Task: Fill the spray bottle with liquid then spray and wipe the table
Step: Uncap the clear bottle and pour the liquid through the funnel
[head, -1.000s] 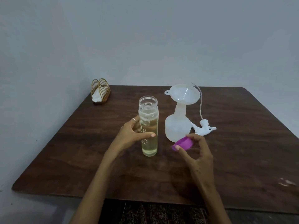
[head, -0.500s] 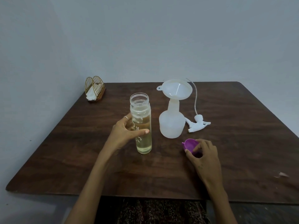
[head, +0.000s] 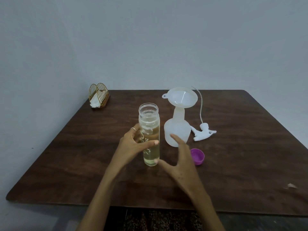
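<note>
Clear glass bottle (head: 149,135), cap off, stands upright near the middle of the dark wooden table (head: 250,155); pale yellowish liquid fills most of it. All positions below are taken from this bottle.

Left hand (head: 133,144): wrapped round the bottle's left side at mid-height, thumb across the front, fingers behind. Ring visible on one finger. Firm hold, bottle base on the table.

Right hand (head: 180,162): just right of the bottle, fingers spread and straight, holding nothing. Thumb tip lies close to the bottle's base; contact cannot be confirmed. Slight motion blur on this hand.

Purple cap (head: 197,156): to the right of the bottle, beyond the right hand, lying on the table with its hollow side up. Apart from both hands.

Spray bottle (head: 177,130): white translucent body, upright, just right of the glass bottle and slightly farther back. A white funnel (head: 182,97) sits in its neck. The right hand's fingertips overlap its lower front in this view.

Spray head (head: 205,131): lying on the table farther right of the bottle, past the spray bottle, its dip tube curving upward behind the funnel.

Gold wire napkin holder (head: 98,97): far left and back of the bottle, at the table's rear corner, white napkin inside.
</note>
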A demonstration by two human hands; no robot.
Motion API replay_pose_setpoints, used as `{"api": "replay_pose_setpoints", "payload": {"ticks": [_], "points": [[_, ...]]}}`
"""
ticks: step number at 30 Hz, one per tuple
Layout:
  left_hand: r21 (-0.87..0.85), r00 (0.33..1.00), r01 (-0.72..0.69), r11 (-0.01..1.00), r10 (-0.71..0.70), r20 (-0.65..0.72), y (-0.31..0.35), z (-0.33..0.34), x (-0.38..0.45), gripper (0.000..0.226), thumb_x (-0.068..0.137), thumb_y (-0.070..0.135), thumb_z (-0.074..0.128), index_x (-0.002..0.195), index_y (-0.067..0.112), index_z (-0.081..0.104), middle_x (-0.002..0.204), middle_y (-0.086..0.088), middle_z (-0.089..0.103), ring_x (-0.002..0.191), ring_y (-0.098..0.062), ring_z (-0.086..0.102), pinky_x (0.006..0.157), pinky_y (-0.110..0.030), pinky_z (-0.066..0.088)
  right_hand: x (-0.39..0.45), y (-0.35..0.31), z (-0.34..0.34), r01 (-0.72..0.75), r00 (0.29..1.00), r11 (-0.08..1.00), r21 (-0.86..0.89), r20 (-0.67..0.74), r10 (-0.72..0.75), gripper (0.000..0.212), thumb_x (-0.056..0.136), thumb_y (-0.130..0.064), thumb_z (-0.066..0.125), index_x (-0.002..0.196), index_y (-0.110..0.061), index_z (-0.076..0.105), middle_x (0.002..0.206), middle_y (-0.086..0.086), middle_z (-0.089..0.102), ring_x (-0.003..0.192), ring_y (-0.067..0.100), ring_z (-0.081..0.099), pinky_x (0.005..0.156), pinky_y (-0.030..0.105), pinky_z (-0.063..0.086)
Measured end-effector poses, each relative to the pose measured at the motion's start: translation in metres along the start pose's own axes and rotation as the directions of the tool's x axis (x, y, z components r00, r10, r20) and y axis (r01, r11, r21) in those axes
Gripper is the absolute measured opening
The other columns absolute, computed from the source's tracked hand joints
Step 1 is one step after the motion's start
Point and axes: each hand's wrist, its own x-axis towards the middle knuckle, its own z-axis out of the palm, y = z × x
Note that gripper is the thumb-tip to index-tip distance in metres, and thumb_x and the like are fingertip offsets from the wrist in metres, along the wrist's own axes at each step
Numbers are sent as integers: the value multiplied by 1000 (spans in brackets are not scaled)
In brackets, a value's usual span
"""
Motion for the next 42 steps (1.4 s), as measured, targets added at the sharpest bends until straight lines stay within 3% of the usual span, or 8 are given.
{"api": "replay_pose_setpoints", "payload": {"ticks": [3,7,16,20,24,29,34,42], "points": [[-84,997,24,996,-18,71,0,2,-5,54,59,31,82,106,42,60,103,12,70,99,-2,65,83,-23,52,12,-7,25,-71,988,985,156,148,48,94,65,-41,81,140,-42,24,140,-20,41,124,-5,43,102,23,40],[-138,989,59,989,-39,143,1,0,-11,47,79,17,71,121,30,55,87,14,69,73,2,61,64,-20,47,22,-5,35,-54,999,972,229,17,52,74,69,-25,81,131,-28,41,114,-10,65,98,-3,63,79,12,49],[-205,985,101,973,-69,156,-8,5,18,45,81,6,64,122,22,55,129,-2,59,123,-16,52,101,-33,44,13,7,11,8,992,990,140,-122,10,51,69,-27,81,111,-29,53,99,-10,70,90,1,67,77,19,54],[-58,991,34,998,-26,130,-14,41,56,77,68,21,77,136,12,42,140,-8,48,130,-21,45,109,-46,37,7,8,-11,35,977,993,111,-214,-10,51,68,-20,82,108,-35,54,95,-11,72,87,3,69,77,20,55],[-78,984,-32,996,45,172,-13,68,81,100,51,44,80,138,16,37,141,-4,46,129,-18,45,107,-43,39,2,8,-26,32,961,997,76,-277,-10,52,66,-22,84,109,-30,57,91,-14,72,84,2,69,77,27,57],[-112,980,-71,991,90,176,12,80,99,61,66,15,78,122,11,51,122,-6,59,99,-4,59,81,-16,50,0,10,-36,23,947,998,55,-321,-4,55,65,-22,85,111,-29,56,90,-17,71,83,0,68,78,32,58],[-60,989,-32,998,40,142,17,74,99,44,73,3,73,116,5,61,116,-17,65,94,-20,63,89,-37,51,0,11,-38,21,944,999,32,-331,-9,53,65,-21,85,103,-40,53,90,-21,71,81,0,69,77,34,58],[-8,996,10,1000,-9,90,14,33,81,39,70,13,78,108,14,66,103,-2,68,93,-15,65,86,-32,53,5,10,-37,46,953,999,24,-301,-36,59,65,-22,84,116,-24,54,95,-22,66,86,-5,66,76,21,57]]}}
